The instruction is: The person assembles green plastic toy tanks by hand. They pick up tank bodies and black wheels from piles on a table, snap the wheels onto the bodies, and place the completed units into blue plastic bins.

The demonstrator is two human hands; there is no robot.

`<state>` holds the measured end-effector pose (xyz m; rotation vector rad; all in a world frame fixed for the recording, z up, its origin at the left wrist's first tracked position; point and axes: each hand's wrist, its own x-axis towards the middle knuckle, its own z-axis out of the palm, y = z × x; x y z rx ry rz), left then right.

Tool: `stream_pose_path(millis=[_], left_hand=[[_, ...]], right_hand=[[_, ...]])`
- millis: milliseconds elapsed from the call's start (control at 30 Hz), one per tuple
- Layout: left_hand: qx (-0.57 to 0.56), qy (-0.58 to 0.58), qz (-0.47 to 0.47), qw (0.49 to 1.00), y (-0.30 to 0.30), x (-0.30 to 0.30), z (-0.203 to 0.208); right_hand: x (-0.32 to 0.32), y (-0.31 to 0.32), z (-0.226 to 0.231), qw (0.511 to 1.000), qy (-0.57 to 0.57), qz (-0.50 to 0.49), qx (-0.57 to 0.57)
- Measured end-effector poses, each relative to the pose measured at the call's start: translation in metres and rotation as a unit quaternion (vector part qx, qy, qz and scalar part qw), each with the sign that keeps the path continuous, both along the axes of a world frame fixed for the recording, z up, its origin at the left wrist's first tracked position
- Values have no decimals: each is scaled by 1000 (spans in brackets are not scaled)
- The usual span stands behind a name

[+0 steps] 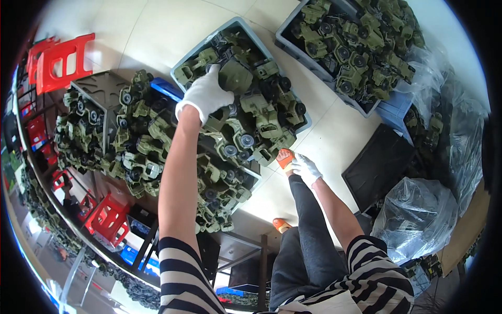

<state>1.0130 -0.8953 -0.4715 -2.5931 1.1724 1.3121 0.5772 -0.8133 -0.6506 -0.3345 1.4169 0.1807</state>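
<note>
My left hand (205, 94), in a white knit glove, reaches over a grey-blue bin (174, 65) heaped with olive-green toy army trucks. Its fingers close on one toy truck (235, 77) with a broad flat green panel; part of the grip is hidden. More trucks with black wheels, such as a toy truck (260, 109), crowd around it. My right hand (305, 168), also gloved in white, hangs low in front of my orange sandal (285, 157). Its fingers are loosely stretched, and no object shows in them.
Another grey bin (327, 78) full of toy trucks stands at the far right. Piled toy vehicles (138, 138) lie left of my arm. Clear plastic bags (415, 217) and a black panel (377, 166) are on the right. Red stools (63, 63) stand at left.
</note>
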Motion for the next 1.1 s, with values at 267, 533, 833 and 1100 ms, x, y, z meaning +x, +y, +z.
stream_pose_path(millis=[267,533,833,1100], left_hand=[[68,-109,-142,981,-6,2,-18],[-151,-122,108,975,110,-90,31],[0,207,200,958,313,-349,191],[-125,54,532,836,504,-513,309]], right_hand=[[-48,-25,-2,998,44,-30,19],[-82,-29,35,988,31,115,-100],[-89,-11,79,896,10,418,-150],[-47,-3,77,707,-4,652,-273]])
